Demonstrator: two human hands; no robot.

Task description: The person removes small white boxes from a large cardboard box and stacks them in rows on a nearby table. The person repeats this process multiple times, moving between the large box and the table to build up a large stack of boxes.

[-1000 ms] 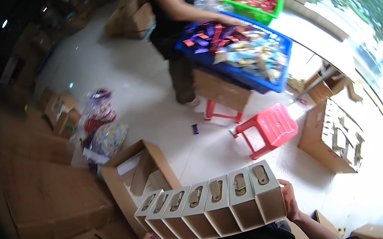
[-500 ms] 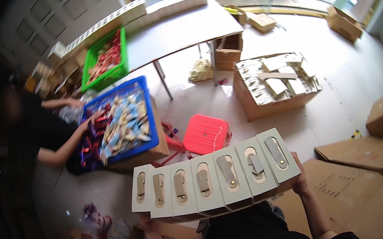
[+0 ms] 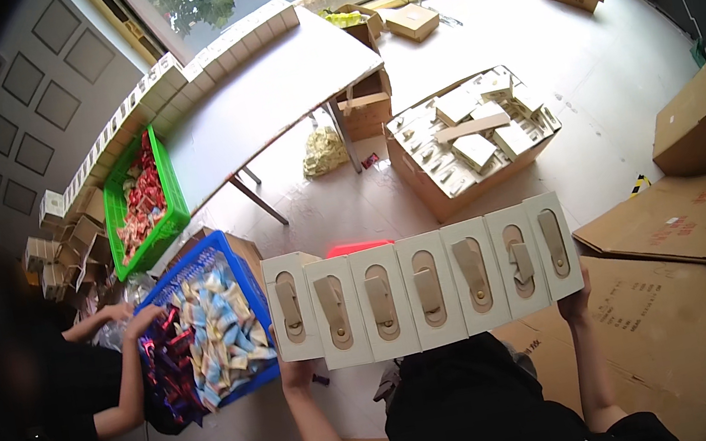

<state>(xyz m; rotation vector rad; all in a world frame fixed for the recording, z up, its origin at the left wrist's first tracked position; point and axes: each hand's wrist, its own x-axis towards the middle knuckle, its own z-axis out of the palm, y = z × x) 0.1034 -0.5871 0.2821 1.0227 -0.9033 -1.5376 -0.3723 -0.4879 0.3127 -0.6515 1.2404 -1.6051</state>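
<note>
Left hand (image 3: 295, 370), right hand (image 3: 576, 302) clasp pale box row (image 3: 435, 323) at ends.

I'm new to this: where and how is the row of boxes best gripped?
Probably grip the row of boxes at its outer ends, coming from left and right and pressing inward: it is separate boxes side by side. The left hand and right hand are at those ends.

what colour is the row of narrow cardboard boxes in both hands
The row of narrow cardboard boxes is off-white, clearest in the head view.
</note>
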